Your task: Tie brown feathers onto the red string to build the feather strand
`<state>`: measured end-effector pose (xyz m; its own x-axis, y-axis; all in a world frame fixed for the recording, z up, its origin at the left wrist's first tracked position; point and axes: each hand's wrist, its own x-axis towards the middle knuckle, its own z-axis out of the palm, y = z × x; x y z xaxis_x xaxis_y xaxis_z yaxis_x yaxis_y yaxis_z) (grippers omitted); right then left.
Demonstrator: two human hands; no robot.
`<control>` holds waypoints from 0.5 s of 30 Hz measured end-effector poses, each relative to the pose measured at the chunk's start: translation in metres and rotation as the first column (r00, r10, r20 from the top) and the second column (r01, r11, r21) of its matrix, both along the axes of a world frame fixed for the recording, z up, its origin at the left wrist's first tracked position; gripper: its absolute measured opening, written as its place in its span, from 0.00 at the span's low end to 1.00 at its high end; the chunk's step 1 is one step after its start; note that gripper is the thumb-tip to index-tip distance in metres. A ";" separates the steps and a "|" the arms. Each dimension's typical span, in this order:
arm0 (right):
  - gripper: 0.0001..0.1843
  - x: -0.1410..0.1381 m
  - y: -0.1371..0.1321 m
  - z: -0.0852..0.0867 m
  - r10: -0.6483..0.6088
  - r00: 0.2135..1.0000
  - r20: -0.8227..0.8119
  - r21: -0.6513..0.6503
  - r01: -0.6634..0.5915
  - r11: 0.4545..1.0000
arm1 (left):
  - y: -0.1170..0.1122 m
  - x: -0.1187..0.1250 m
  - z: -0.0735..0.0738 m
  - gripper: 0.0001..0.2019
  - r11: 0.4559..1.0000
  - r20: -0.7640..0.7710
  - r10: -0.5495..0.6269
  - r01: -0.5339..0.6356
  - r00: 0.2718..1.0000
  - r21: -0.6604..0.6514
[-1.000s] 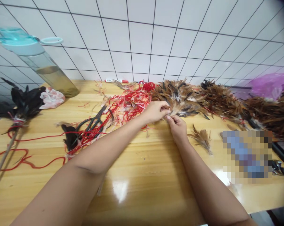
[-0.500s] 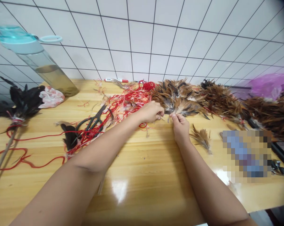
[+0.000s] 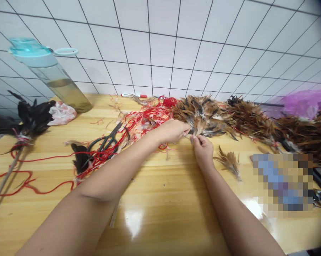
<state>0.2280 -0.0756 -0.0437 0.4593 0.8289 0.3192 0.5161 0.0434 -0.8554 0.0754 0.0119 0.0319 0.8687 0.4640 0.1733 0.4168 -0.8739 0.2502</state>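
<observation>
My left hand [image 3: 175, 130] reaches to the front left edge of a pile of brown feathers [image 3: 203, 110]. Its fingers are closed in a pinch, and what they grip is hidden. Just to its right, my right hand [image 3: 203, 150] pinches a feather [image 3: 194, 133] between thumb and forefinger, with a pale quill end at the fingertips. The two hands nearly meet in front of the pile. A small bunch of brown feathers [image 3: 229, 160] lies on the table right of my right hand.
Tangled red string [image 3: 150, 115] and black scissors [image 3: 107, 142] lie left of the pile. Further left are a black feather duster [image 3: 34, 115] and a water bottle [image 3: 61, 83]. Brown feather dusters [image 3: 259, 115] and purple plastic [image 3: 304, 103] line the right. A tiled wall [image 3: 160, 49] stands behind.
My left hand has moved right, closer to my right hand and the feather pile. The right hand has barely moved, and the whole view has shifted slightly.
</observation>
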 end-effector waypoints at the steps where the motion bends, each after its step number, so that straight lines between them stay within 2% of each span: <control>1: 0.16 0.000 0.000 0.001 -0.003 1.000 0.026 0.004 0.003 1.000 | -0.001 0.000 0.002 0.08 1.000 -0.020 0.007 -0.006 1.000 0.016; 8: 0.16 -0.002 -0.003 0.005 0.021 0.985 0.169 -0.001 -0.021 1.000 | -0.008 0.005 0.005 0.10 0.992 -0.104 0.046 -0.034 0.994 0.120; 15: 0.15 -0.002 0.001 0.001 0.106 0.980 0.166 -0.039 -0.101 0.994 | -0.012 0.012 -0.001 0.08 0.982 -0.096 0.046 -0.027 0.994 0.185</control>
